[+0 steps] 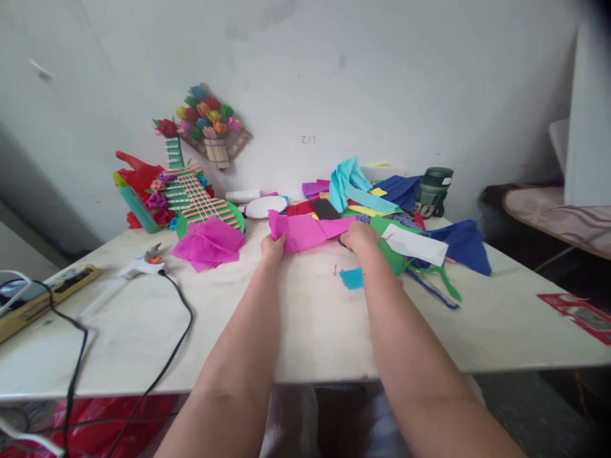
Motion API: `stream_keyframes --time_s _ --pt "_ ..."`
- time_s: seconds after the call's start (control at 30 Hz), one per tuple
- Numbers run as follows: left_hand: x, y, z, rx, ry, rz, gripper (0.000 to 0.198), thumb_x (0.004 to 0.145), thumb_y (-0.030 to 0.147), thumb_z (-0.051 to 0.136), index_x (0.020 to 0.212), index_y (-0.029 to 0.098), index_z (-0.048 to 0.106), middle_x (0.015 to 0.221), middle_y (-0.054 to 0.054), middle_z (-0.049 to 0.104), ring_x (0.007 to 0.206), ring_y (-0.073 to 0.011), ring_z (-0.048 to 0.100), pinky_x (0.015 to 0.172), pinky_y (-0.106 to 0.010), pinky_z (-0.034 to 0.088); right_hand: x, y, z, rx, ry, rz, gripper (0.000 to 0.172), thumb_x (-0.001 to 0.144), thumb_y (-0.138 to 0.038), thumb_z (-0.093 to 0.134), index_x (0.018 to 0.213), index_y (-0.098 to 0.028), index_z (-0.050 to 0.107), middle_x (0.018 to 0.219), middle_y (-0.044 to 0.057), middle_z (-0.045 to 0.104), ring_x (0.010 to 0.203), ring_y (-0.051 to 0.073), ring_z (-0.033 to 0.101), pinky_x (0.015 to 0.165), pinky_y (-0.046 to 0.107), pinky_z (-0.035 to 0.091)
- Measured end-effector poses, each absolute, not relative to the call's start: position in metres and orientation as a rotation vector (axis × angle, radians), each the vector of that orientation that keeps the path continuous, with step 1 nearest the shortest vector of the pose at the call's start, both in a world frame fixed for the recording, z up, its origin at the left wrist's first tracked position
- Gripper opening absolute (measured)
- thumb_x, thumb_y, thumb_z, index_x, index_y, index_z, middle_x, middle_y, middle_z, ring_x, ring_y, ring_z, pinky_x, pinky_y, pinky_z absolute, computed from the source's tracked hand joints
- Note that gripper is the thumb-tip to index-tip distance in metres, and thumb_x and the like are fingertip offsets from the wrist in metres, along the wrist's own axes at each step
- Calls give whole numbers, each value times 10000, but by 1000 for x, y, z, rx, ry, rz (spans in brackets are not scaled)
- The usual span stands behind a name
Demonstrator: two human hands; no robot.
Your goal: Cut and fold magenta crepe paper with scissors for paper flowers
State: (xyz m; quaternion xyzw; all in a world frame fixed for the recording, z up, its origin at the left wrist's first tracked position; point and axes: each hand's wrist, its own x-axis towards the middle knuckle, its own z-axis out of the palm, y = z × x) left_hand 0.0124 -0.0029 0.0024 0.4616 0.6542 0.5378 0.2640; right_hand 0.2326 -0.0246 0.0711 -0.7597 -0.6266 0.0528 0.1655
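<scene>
A strip of pink crepe paper (pixel 310 233) stretches between my two hands, a little above the table. My left hand (pixel 273 247) pinches its left end, thumb uppermost. At the other end, the fingers of my right hand (pixel 361 236) are closed on the paper. A small dark curved piece shows under the right fingers; what it belongs to is hidden. A blue paper scrap (pixel 352 278) lies below my right hand, and a white paper strip (pixel 415 244) rests to its right on green paper (pixel 394 259).
Pink paper (pixel 210 243) lies beside a flower-decorated stick guitar (pixel 205 200). A white glue gun (pixel 143 264) trails a black cord (pixel 184 305) towards a power strip (pixel 76 283). Coloured paper (pixel 351 181) is heaped behind my hands, near a dark green cup (pixel 433 191). A red card (pixel 580 315) lies right.
</scene>
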Motion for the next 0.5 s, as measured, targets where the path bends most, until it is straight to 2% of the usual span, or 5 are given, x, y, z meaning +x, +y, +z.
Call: stream_keyframes --time_s 0.1,0.23,0.37,0.5 --pt "13 -1 1 1209 1700 1497 231 714 332 581 771 118 647 690 -57 633 632 -158 588 568 -242 437 228 -32 84 -2251 -1822 219 371 697 -262 651 1045 -136 672 946 178 680 1008 280 621 806 359 478" --pt "13 -1 1 1168 1652 1525 224 716 319 582 786 116 646 700 -56 637 622 -144 586 575 -233 447 225 -43 103 -2242 -1958 301 214 686 -250 668 878 -160 701 717 117 685 829 255 665 715 331 490" --pt "13 -1 2 1175 1658 1516 238 723 314 580 830 114 654 770 -74 663 672 -156 608 603 -236 462 225 -52 116 -2208 -2122 359 183 699 -323 684 761 -151 692 669 100 673 704 230 662 637 311 488" --pt "13 1 2 1156 1637 1523 209 725 288 583 818 112 647 774 -78 665 672 -158 608 602 -243 463 224 -63 126 -1998 -2304 666 190 691 -313 701 651 -131 665 553 63 636 544 164 613 544 257 463"
